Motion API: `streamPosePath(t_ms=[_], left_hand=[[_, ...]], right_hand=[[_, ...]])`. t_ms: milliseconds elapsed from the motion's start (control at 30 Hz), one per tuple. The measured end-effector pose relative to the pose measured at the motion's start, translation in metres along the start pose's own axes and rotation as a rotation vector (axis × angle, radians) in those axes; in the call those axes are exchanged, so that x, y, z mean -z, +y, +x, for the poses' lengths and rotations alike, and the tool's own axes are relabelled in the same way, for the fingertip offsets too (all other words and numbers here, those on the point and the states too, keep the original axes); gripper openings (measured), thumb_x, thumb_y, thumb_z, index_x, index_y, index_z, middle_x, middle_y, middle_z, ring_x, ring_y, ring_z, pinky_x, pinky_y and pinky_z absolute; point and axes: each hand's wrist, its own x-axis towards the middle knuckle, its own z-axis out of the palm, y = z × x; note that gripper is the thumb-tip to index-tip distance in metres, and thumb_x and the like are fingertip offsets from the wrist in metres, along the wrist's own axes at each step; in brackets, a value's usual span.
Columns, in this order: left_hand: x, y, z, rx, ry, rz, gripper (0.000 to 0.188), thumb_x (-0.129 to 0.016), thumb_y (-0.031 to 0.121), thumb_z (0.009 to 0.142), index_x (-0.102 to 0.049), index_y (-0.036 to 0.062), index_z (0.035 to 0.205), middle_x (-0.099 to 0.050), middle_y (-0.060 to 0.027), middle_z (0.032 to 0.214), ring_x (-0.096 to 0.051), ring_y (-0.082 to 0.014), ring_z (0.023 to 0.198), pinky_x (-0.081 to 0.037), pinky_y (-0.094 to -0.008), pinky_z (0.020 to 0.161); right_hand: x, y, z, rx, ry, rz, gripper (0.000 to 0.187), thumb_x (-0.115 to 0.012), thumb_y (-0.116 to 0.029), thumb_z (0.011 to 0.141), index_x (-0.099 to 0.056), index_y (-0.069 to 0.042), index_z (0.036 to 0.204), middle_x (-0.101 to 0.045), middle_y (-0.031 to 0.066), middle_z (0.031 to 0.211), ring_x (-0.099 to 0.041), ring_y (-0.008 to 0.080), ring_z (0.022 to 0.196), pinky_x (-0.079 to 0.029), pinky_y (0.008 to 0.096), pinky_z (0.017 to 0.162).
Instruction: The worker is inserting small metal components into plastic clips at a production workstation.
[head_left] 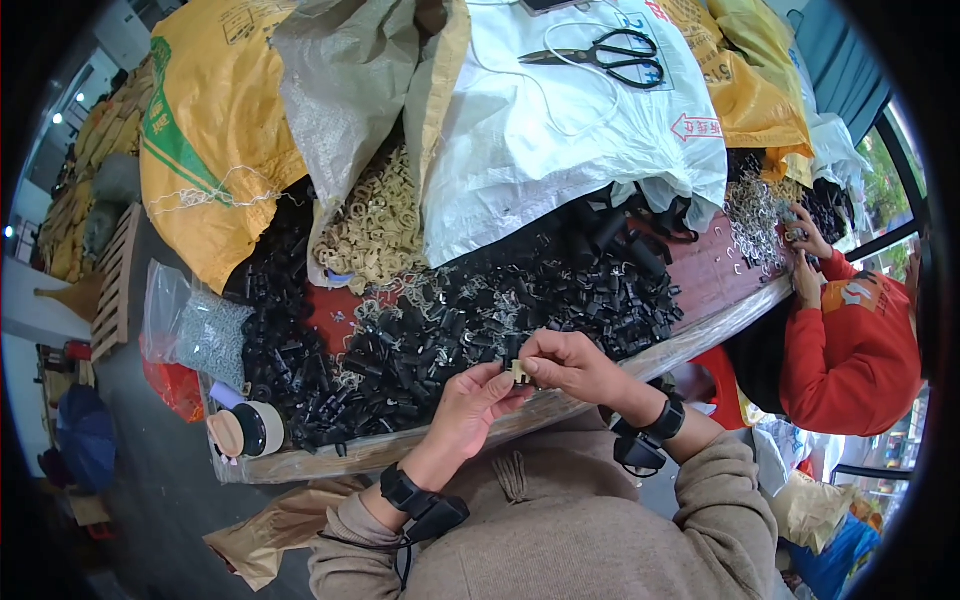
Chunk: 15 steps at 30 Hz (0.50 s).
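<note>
A small tan clip (pixel 519 372) sits pinched between both hands just above the table's near edge (pixel 560 402). The left hand (pixel 470 405) grips it with fingertips closed from below; the right hand (pixel 570 365) clamps it from above. Behind the hands, a dense heap of glossy black plastic parts (pixel 470 315) covers the table centre. Tan rings (pixel 375 230) spill from a woven sack. Scissors (pixel 605 55) lie on a white sack (pixel 560 130). A tape roll (pixel 245 430) occupies the near left corner. Another person in a red sleeve (pixel 850 340) works at the right edge.
</note>
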Motion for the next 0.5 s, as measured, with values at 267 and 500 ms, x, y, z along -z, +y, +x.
streamPosePath(t_ms=[267, 500], left_hand=[[0.001, 0.006, 0.003, 0.068, 0.023, 0.065, 0.022, -0.058, 0.014, 0.079, -0.054, -0.0007, 0.095, -0.06, -0.0107, 0.088, -0.06, -0.0193, 0.077, -0.05, -0.0261, 0.068], [0.0, 0.002, 0.008, 0.055, 0.064, 0.005, 0.018, -0.055, 0.011, 0.079, -0.054, -0.0009, 0.092, -0.059, -0.0157, 0.085, -0.06, -0.0232, 0.076, -0.051, -0.0289, 0.065]], right_hand=[[0.029, 0.001, -0.016, 0.088, 0.369, -0.501, 0.019, -0.062, -0.015, 0.075, -0.05, -0.002, 0.08, -0.046, 0.0015, 0.059, -0.043, 0.0063, 0.052, -0.035, 0.0219, 0.046], [0.091, 0.033, -0.033, -0.083, 0.598, -1.073, 0.018, -0.061, -0.015, 0.071, -0.049, -0.003, 0.077, -0.049, 0.0106, 0.062, -0.05, 0.0253, 0.055, -0.039, 0.0319, 0.049]])
